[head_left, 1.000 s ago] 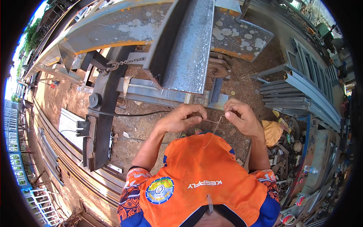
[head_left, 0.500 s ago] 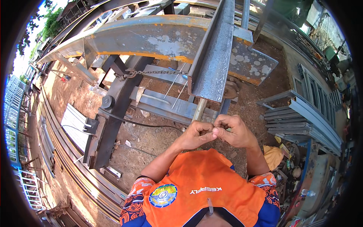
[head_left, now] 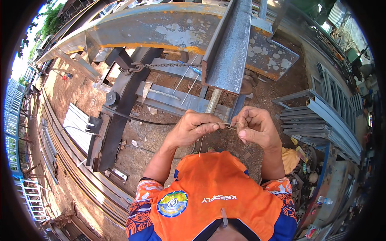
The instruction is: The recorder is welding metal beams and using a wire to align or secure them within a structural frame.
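My left hand (head_left: 197,127) pinches a thin, light-coloured cord or wire (head_left: 230,125) between thumb and forefinger. From there the strand spans a short gap to my right hand (head_left: 259,128), whose fingers are curled around its other part. Two lines show in the gap, so it looks doubled or looped. A loose end hangs below my left hand, in front of my orange shirt (head_left: 217,180). Just beyond my hands is the near end of a grey steel channel (head_left: 225,76), with a pale stick-like bar (head_left: 213,100) under it.
A big curved steel beam (head_left: 152,34) with rust and pale patches crosses behind the channel. A rusty chain (head_left: 169,65) joins the dark beam (head_left: 116,120) at left. Black cable (head_left: 140,121) runs across the ground. Stacked grey frames (head_left: 305,120) stand at right; long steel lengths (head_left: 80,168) lie at left.
My hands, which were touching at the fingertips, have moved apart, and the thin strand now shows stretched between them. The view has shifted slightly.
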A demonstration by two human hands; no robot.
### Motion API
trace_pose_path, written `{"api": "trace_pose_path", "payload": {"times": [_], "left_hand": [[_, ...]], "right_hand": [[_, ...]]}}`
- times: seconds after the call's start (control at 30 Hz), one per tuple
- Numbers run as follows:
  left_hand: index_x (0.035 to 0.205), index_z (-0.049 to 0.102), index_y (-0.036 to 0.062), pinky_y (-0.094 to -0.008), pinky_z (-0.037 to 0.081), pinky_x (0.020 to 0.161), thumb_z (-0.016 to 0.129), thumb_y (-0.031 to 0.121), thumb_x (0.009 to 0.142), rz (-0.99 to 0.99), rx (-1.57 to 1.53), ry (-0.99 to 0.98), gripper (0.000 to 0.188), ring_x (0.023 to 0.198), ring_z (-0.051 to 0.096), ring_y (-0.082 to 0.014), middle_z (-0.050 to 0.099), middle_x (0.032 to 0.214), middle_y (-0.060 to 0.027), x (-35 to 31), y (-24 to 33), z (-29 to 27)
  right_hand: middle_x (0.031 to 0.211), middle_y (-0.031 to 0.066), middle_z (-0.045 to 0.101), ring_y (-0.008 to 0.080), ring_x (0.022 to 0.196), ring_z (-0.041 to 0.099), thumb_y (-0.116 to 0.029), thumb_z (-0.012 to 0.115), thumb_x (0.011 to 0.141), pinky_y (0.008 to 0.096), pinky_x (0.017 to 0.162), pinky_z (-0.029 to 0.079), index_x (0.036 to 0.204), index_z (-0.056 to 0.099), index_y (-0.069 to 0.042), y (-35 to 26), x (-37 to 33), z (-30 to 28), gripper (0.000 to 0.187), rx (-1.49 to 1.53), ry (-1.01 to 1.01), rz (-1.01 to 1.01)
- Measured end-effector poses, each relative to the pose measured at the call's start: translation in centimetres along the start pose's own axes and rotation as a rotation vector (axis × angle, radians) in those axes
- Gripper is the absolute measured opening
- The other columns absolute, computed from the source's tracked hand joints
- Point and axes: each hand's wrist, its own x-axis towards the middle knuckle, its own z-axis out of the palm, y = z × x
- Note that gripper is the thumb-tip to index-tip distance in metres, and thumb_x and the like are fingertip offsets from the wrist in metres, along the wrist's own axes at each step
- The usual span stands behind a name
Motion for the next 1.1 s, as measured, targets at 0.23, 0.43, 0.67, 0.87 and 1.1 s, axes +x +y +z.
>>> {"api": "trace_pose_path", "payload": {"times": [0.23, 0.43, 0.67, 0.87, 1.1], "left_hand": [[0.095, 0.075, -0.0025, -0.0296, 0.053, 0.066, 0.071, 0.013, 0.091, -0.053, 0.115, 0.19, 0.017, 0.074, 0.07, -0.0179, 0.074, 0.084, -0.0121, 1.0, -1.2, 0.0], [0.082, 0.074, -0.0001, -0.0263, 0.04, 0.05, 0.079, 0.014, 0.084, 0.001, 0.062, 0.319, 0.015, 0.056, 0.055, -0.0084, 0.066, 0.067, -0.0058, 0.6, -2.7, -1.5], [0.076, 0.072, -0.001, -0.025, 0.039, 0.049, 0.082, 0.011, 0.08, 0.143, 0.301, 0.404, 0.017, 0.054, 0.055, -0.0098, 0.069, 0.068, -0.0072, 0.3, -1.7, -2.5], [0.078, 0.065, -0.0011, -0.0299, 0.044, 0.053, 0.077, 0.013, 0.086, 0.163, 0.297, 0.285, 0.02, 0.061, 0.06, -0.0144, 0.07, 0.086, -0.0108, -0.2, -2.2, -2.3], [0.08, 0.048, 0.0066, -0.0254, 0.035, 0.051, 0.056, 0.036, 0.103, -0.041, -0.929, 0.109, 0.038, 0.059, 0.045, -0.0113, 0.054, 0.074, -0.0066, -1.6, 0.6, 2.4]], "right_hand": [[0.062, 0.0056, 0.055, 0.0099, 0.043, 0.046, -0.005, 0.061, 0.089, 0.0283, 0.056, 0.047, 0.101, 0.065, 0.008, 0.2, 0.4, -0.7, 0.018, 0.363, 0.172, 0.044], [0.07, 0.0089, 0.06, 0.0119, 0.051, 0.052, -0.004, 0.064, 0.086, 0.0272, 0.057, 0.047, 0.113, 0.06, 0.007, -0.2, 0.0, -0.7, 0.029, 0.456, 0.35, -0.099], [0.08, 0.0094, 0.067, 0.0083, 0.059, 0.055, -0.005, 0.071, 0.083, 0.0201, 0.055, 0.041, 0.118, 0.062, 0.004, 1.1, -0.5, -1.6, 0.038, 0.047, 0.334, -0.084], [0.071, 0.0099, 0.065, 0.0099, 0.05, 0.05, -0.013, 0.074, 0.083, 0.0294, 0.048, 0.04, 0.093, 0.073, 0.003, 2.4, 0.6, -1.1, 0.019, -0.788, 0.192, -0.118], [0.069, 0.0091, 0.064, 0.0106, 0.048, 0.05, -0.011, 0.074, 0.083, 0.0292, 0.047, 0.037, 0.085, 0.071, 0.003, 0.3, -0.1, -1.0, 0.014, -0.667, 0.076, 0.008]]}}
